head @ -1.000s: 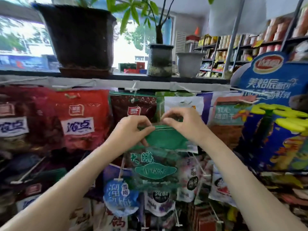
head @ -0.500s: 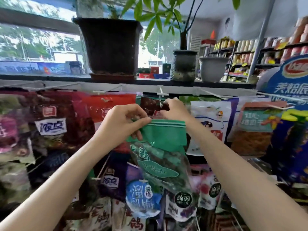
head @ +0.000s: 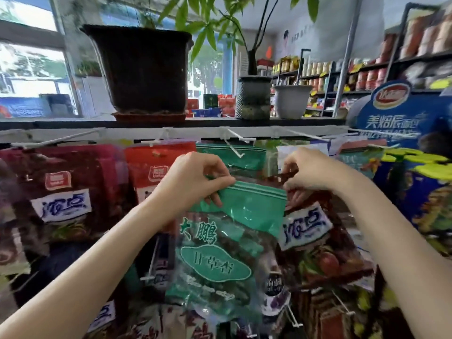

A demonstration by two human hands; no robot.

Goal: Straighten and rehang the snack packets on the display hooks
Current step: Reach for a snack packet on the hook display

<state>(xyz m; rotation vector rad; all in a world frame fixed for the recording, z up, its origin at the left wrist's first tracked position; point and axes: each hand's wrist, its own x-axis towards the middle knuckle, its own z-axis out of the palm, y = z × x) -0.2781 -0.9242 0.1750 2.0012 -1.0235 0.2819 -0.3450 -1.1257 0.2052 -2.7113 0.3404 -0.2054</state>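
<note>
Left hand (head: 195,182): clenched on the top left corner of the green snack packet (head: 234,241), thumb and fingers pinching its header strip.
Right hand (head: 310,172): fingers curled at the packet's top right corner, where a dark red packet (head: 318,241) with a white label lies just behind — which of the two the fingers pinch, I cannot tell.
Green snack packet: held up in front of the display, below the top row of hooks and off them; its green header is level between the two hands, its clear body with green lettering hangs down over lower packets.
White display hook (head: 234,148): sticks out from the rail just above the hands, in front of a second green packet (head: 232,157) hanging in the top row.
Red packets (head: 156,172): hang to the left in the top row, with darker red ones further left.
Shelf (head: 73,123): runs above the rail — it bears a large dark plant pot (head: 139,69), a smaller grey potted plant (head: 253,96) and a pale empty-looking pot (head: 292,101).
Blue cardboard display stand (head: 396,118): far right, beside the hooks.
Background: store shelves with stocked goods at right, windows at left.
</note>
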